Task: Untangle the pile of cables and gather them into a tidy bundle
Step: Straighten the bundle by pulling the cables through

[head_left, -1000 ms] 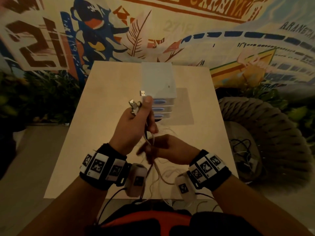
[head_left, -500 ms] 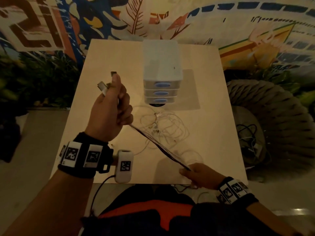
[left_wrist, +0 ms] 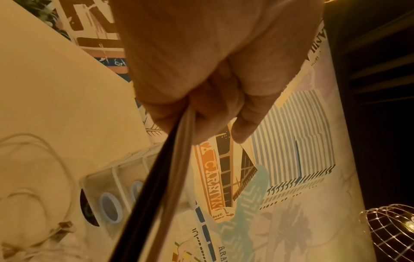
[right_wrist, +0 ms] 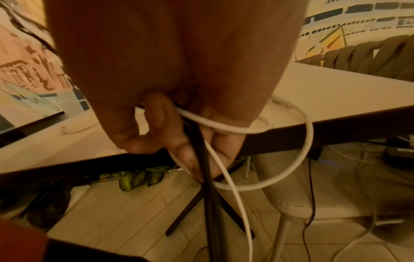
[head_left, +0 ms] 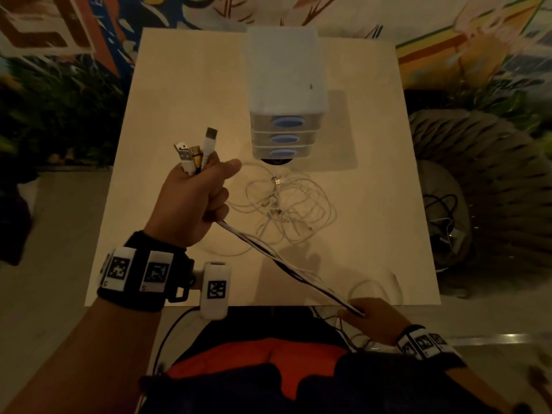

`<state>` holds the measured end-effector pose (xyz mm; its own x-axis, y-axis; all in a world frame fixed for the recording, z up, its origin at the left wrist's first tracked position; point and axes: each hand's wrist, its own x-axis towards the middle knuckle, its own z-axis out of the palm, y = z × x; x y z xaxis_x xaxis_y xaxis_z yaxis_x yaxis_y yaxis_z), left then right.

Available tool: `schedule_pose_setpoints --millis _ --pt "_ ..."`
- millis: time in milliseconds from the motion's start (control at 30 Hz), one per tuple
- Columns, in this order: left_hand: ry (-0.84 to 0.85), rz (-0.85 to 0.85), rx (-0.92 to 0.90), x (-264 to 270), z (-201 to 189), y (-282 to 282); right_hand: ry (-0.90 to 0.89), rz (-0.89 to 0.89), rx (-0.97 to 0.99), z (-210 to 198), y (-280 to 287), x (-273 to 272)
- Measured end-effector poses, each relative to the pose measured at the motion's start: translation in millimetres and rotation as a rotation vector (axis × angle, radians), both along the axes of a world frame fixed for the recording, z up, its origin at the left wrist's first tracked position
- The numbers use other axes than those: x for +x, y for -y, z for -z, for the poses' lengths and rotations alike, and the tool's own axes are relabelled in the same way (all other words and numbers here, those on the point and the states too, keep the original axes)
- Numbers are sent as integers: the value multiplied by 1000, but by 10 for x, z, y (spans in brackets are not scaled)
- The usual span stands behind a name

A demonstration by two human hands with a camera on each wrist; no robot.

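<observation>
My left hand (head_left: 191, 201) is raised over the table and grips several cables near their plug ends (head_left: 195, 152), which stick up out of the fist. In the left wrist view the left hand (left_wrist: 201, 99) closes on black and white cables (left_wrist: 165, 177). The gathered cables (head_left: 286, 267) run taut, down and right, to my right hand (head_left: 369, 319) at the table's near edge. The right hand (right_wrist: 179, 134) curls round a black cable (right_wrist: 206, 177) and white ones (right_wrist: 228, 127). A loose tangle of white cables (head_left: 286, 210) lies on the table.
A small white drawer unit (head_left: 285, 97) with blue handles stands at the back of the beige table (head_left: 185, 85). A woven chair (head_left: 484, 186) with dark cables on its seat is to the right. Cables hang down past the table's near edge towards the floor (right_wrist: 134, 212).
My hands have drawn apart: the left rose to the left with the plug ends, the right slid down the cables to the table's near edge, pulling them taut.
</observation>
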<state>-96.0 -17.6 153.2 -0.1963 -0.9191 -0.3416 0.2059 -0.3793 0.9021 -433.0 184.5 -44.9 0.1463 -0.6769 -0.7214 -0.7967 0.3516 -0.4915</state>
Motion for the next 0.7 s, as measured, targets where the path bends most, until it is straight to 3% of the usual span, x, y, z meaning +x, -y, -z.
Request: schedule_pose_setpoints --millis 267,433,700 --pt "36 -4 17 127 93 48 -38 -152 90 29 154 -9" --pt "35 -29 5 209 146 43 -114 -223 303 46 39 -22" --pt "2 -29 17 354 200 109 -247 69 351 27 -407 -422"
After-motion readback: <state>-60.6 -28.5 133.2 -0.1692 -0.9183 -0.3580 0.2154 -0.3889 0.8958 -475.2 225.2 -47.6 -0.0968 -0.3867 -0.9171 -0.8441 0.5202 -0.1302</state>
